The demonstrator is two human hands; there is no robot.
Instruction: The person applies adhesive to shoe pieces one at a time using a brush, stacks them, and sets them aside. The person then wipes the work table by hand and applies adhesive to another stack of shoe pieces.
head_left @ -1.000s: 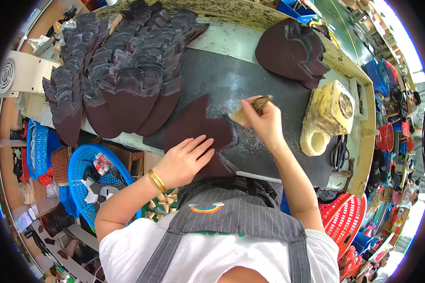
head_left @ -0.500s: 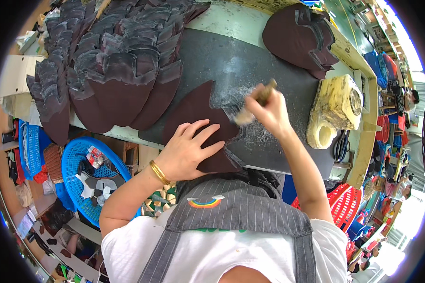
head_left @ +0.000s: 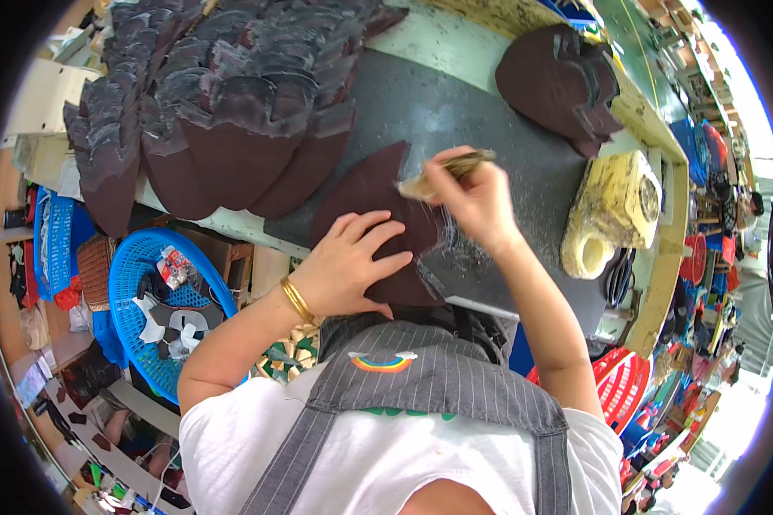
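On the maroon piece (head_left: 380,184) — left hand (head_left: 342,268) spread, palm down.

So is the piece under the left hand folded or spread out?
Spread out: the maroon piece lies flat on the dark mat, no fold visible.

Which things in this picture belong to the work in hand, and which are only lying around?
Seem to belong:
brush in the right hand
maroon piece under the left hand
dark board beneath it
streaked pieces overlapping at left
maroon pile at upper right
crusted yellow container

Seem only lying around:
blue basket
red basket
brown woven basket
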